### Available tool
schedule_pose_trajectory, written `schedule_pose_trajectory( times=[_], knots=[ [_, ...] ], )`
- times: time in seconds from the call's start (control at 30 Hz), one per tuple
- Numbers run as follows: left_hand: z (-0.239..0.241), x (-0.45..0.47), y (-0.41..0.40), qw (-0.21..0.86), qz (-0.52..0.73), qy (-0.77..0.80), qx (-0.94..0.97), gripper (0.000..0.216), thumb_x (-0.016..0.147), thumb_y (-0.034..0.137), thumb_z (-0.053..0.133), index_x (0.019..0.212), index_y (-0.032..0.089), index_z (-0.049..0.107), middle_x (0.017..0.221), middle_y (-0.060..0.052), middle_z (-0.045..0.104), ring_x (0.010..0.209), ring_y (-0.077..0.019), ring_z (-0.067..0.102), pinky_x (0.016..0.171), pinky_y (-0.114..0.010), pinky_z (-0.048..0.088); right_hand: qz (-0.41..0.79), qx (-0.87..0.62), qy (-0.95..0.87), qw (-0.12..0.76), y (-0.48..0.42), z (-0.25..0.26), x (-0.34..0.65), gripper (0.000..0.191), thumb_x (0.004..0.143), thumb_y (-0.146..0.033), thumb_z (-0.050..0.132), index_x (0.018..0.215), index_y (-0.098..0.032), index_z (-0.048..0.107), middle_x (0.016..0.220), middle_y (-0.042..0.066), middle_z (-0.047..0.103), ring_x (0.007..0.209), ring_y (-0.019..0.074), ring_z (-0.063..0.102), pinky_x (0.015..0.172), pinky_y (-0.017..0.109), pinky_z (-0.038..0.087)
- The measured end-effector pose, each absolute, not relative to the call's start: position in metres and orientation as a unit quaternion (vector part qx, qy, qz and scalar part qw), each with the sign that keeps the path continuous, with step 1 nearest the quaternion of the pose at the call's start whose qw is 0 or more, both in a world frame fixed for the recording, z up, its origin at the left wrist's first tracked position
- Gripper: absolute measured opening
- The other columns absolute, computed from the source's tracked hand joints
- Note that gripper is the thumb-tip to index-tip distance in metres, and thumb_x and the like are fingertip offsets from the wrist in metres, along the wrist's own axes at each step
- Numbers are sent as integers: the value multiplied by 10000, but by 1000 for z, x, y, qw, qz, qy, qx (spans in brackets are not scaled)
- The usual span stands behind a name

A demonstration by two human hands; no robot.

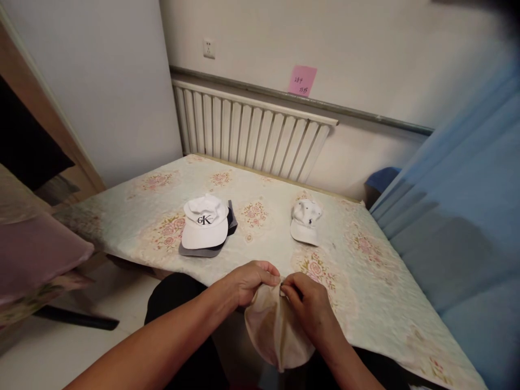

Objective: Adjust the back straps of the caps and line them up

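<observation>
A cream-coloured cap point(276, 336) hangs at the table's near edge, its rounded crown with a centre seam towards me. My left hand point(255, 280) pinches its upper edge from the left. Close beside it, my right hand point(309, 303) grips the same edge, with a small dark piece showing at the fingertips. The cap's brim is hidden from me. On the table, a white cap point(205, 225) with black letters lies on top of darker caps point(203, 251). Farther right sits another white cap point(305, 219) with a small dark logo.
A flowered cloth covers the table point(268, 238). Behind it, a white radiator point(252, 130) runs along the wall below a pink note point(303, 80). A blue curtain point(455, 206) hangs at the right. At the left is a pink cloth-covered seat point(40, 252).
</observation>
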State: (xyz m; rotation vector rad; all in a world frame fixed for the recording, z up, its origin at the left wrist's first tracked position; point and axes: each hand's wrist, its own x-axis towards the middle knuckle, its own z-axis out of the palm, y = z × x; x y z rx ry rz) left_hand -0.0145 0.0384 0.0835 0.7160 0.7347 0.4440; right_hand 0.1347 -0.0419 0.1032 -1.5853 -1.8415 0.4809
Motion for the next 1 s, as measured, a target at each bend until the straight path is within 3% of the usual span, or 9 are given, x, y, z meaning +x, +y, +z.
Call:
schedule_pose_trajectory(
  times=[0.33, 1.0],
  knots=[
    [78, -14, 39, 844, 205, 364, 336, 268, 463, 98, 680, 693, 153, 553, 552, 16, 590, 481, -122, 522, 514, -262, 412, 140, -633, -699, 303, -42, 100, 131, 138, 835, -191, 472, 701, -207, 502, 676, -8, 551, 635, 145, 515, 604, 272, 349],
    [75, -15, 39, 856, 205, 345, 326, 229, 495, 107, 687, 679, 145, 558, 538, 24, 577, 463, -106, 500, 520, -252, 388, 215, -618, -679, 334, -41, 101, 133, 128, 742, -118, 506, 790, -212, 578, 658, -25, 537, 606, 135, 501, 578, 265, 380]
  ],
)
